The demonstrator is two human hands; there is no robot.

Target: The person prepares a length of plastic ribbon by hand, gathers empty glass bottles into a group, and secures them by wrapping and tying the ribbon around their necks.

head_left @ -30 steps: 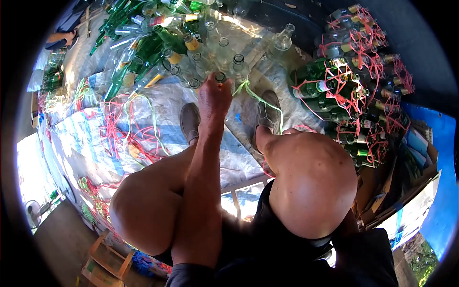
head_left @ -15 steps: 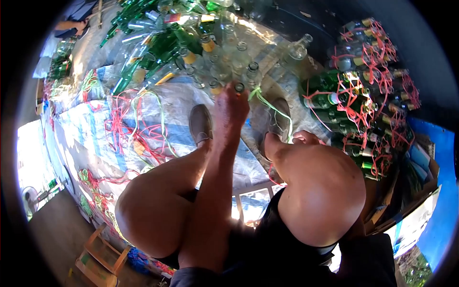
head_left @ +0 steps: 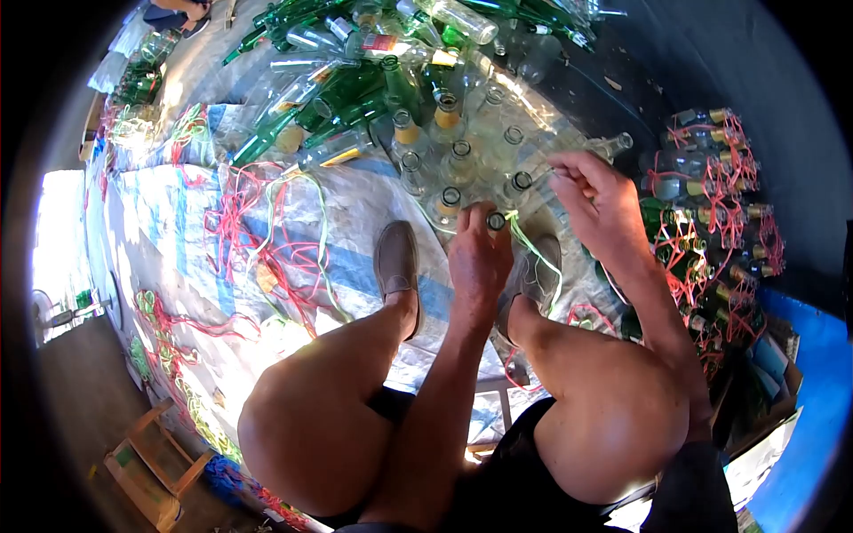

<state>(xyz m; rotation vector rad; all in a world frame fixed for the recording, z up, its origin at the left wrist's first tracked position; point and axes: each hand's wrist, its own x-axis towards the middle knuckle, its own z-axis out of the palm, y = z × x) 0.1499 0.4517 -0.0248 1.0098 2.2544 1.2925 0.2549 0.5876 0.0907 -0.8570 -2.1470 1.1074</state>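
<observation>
1. left hand [head_left: 480,258] pinches the neck of a clear bottle [head_left: 495,221] just ahead of it.
2. right hand [head_left: 597,200], fingers curled, holds green string [head_left: 533,249] leading toward that neck.
3. risk — a tug could topple the close-packed upright bottles [head_left: 453,160] just beyond.

Your clear glass bottle [head_left: 495,222] stands upright at centre frame, its open mouth facing up among other upright clear bottles. A thin green string [head_left: 533,253] trails from its neck down to the right.

Both hands [head_left: 480,258] [head_left: 597,202] outstretched, fingers pinched
</observation>
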